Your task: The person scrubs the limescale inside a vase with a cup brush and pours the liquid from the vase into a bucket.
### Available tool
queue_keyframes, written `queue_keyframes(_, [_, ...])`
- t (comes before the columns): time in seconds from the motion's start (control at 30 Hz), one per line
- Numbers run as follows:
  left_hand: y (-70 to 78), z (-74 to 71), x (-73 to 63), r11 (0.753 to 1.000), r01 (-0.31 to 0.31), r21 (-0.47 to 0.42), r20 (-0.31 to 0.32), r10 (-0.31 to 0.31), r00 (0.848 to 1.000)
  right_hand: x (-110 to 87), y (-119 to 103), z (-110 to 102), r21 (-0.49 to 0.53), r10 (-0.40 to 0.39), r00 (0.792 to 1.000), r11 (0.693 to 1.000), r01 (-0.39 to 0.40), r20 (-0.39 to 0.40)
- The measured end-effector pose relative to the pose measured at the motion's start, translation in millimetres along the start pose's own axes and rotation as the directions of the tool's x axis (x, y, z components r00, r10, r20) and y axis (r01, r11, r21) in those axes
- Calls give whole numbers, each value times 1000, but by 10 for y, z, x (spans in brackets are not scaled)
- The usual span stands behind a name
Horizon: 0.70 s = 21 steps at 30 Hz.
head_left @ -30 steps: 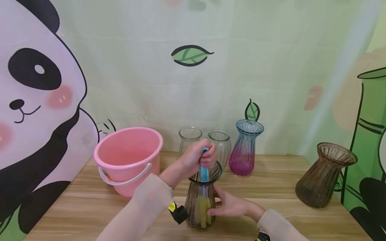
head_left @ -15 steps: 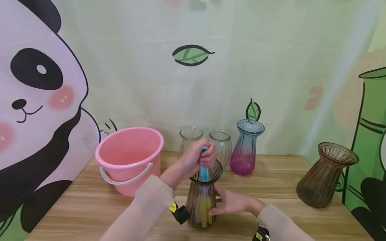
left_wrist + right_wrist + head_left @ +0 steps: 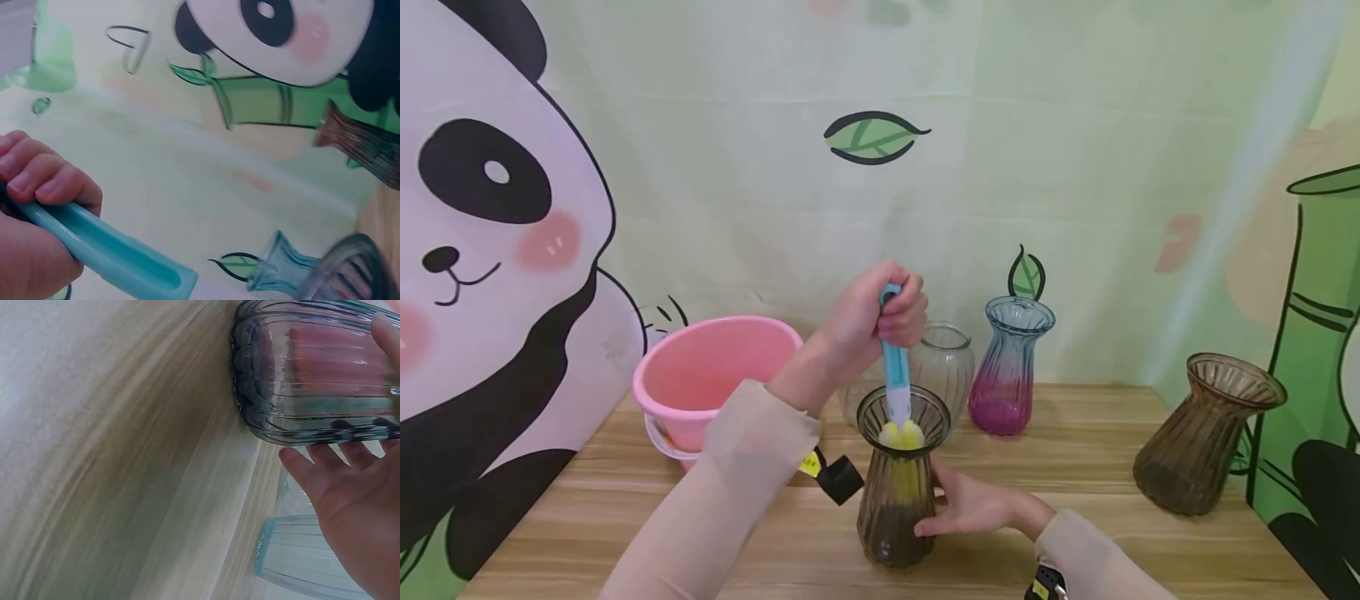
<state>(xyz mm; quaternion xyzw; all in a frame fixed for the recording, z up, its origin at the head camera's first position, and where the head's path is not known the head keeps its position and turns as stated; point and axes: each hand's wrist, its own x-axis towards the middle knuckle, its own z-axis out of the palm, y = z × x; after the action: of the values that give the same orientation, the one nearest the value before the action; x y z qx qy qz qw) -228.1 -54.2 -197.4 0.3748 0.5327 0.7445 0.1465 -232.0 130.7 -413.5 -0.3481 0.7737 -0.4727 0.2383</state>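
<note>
My left hand [image 3: 891, 312] grips the blue handle of a bottle brush [image 3: 895, 367], fingers wrapped round it above a dark glass vase [image 3: 880, 533]. The brush's yellow sponge head [image 3: 902, 437] sits in the vase's mouth, its top level with the rim and its lower part seen through the glass. In the left wrist view the blue handle [image 3: 131, 256] runs out of the fist. Low on the vase's right side, my right hand [image 3: 973, 504] holds it, thumb in front and fingers behind. The ribbed vase base [image 3: 250, 394] shows large in the right wrist view, standing on the table.
A pink bucket [image 3: 651, 392] stands to the left, partly behind the left sleeve. Behind the dark vase is a clear glass vase [image 3: 958, 367]; a blue-and-purple vase [image 3: 1003, 392] stands beside it. At the right is a brown vase [image 3: 1187, 458]. A printed cloth [image 3: 1075, 167] hangs behind the table.
My left hand has risen with the brush, lifting the yellow sponge head from deep in the vase up to its mouth. The right hand stays on the vase.
</note>
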Motion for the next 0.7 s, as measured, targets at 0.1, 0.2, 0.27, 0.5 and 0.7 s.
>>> queue_keyframes(0.1, [87,-4,9,1000,-13,-11,7,13,1000,6,-5,4,-9,9,1000,1000,-9,-11])
queue_keyframes(0.2, [78,-20,8,999,-15,-37,23,16,1000,7,-1,0,-16,10,1000,1000,-10,-23])
queue_keyframes(0.27, [33,-39,0,998,-15,-55,31,17,999,5,1,-1,-17,8,1000,1000,-9,-27])
queue_keyframes(0.5, [-377,-104,-64,995,72,-72,40,-70,997,5,24,-7,-45,7,999,999,-9,-35])
queue_keyframes(0.7, [-732,-162,-131,992,125,-37,75,-122,990,-2,46,-6,-26,19,999,999,-19,-37])
